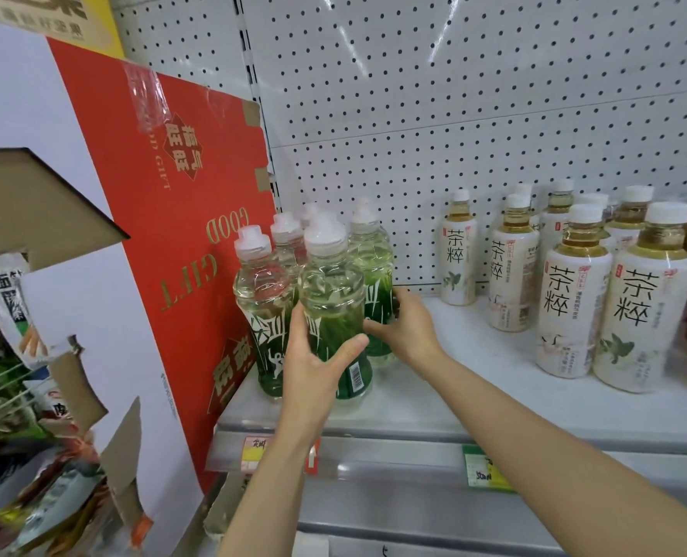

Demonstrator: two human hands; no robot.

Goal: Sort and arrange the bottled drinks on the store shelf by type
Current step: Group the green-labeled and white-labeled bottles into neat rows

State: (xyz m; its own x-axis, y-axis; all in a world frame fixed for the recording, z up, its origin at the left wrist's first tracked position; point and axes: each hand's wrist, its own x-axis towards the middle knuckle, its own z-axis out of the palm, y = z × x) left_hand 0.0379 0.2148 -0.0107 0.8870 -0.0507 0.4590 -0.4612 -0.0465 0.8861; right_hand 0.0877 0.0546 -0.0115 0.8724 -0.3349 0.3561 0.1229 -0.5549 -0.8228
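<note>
White pegboard [454,94] is backing the store shelf [434,400] where we are working, and we are keeping two kinds of drink well apart so each type reads as its own block. Our left hand [313,367] is wrapping the front green-labelled bottle [334,299], thumb on one side and fingers [299,335] on the other, clamped on its waist where the body narrows and grips best. Our right hand [404,327] is reaching just behind it, its fingers closed around the lower part of the rear green-labelled bottle [372,255], probably to steady that one while its neighbour is being seated. Left of our fingers, more green bottles [259,283] are standing upright, touching each other and pressed close to a red gift carton [197,219], which is serving as the end stop for the row. Well to the right of our fingers, across a bare stretch of shelf, the white-labelled tea bottles [575,291] are standing in their own cluster. We judge the green group is being tightened into neat files.
</note>
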